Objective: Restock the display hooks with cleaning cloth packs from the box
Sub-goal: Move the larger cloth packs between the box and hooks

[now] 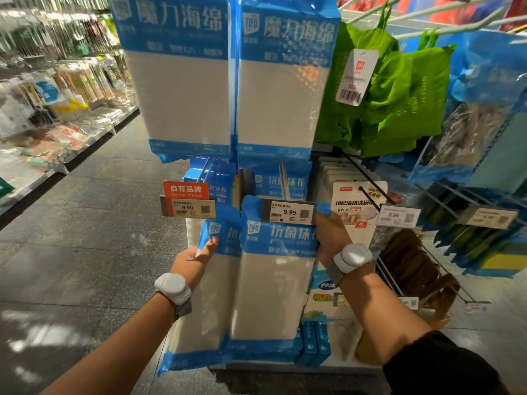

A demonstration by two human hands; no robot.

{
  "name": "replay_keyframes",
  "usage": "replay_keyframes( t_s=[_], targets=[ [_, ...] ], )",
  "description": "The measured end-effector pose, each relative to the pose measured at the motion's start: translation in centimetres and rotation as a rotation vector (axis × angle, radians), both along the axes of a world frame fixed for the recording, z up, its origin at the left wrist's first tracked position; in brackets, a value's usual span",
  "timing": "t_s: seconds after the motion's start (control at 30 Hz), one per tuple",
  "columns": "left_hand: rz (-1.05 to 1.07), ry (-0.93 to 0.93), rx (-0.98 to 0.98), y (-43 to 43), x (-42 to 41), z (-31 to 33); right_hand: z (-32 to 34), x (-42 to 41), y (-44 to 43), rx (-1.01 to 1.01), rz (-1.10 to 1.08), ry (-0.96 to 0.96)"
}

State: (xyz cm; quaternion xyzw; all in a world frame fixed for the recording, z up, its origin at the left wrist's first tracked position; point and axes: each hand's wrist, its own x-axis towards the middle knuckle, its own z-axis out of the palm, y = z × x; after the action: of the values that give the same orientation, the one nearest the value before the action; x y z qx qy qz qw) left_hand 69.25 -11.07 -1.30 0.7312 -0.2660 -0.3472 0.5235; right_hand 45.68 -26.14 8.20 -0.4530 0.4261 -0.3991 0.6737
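Two blue-and-white cleaning cloth packs hang side by side low on the display. My right hand [332, 238] grips the upper right edge of the right pack [273, 283], just below a 9.99 price tag [288, 212]. My left hand [196, 259] rests with straight fingers against the top left of the left pack [199, 309]. More cloth packs [281, 182] hang on hooks behind the tags. The box is out of view.
Two large blue sponge packs [231, 81] hang above. Green mesh bags [390, 95] and a white cloth pack [359, 206] hang to the right, with bare hooks [445, 195] sticking out. A shelf aisle [57, 109] runs along the left over grey floor.
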Motion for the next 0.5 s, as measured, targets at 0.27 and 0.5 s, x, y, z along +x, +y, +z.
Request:
replay_keyframes(
  t_s=[0.27, 0.5],
  targets=[
    [0.028, 0.069, -0.001, -0.6, 1.0, -0.6, 0.5, 0.5, -1.5, -0.028, -0.017, 0.121],
    [0.039, 0.077, -0.008, -1.2, 1.9, -0.5, 1.7, 2.7, -6.0, -0.13, -0.016, 0.051]
  ],
)
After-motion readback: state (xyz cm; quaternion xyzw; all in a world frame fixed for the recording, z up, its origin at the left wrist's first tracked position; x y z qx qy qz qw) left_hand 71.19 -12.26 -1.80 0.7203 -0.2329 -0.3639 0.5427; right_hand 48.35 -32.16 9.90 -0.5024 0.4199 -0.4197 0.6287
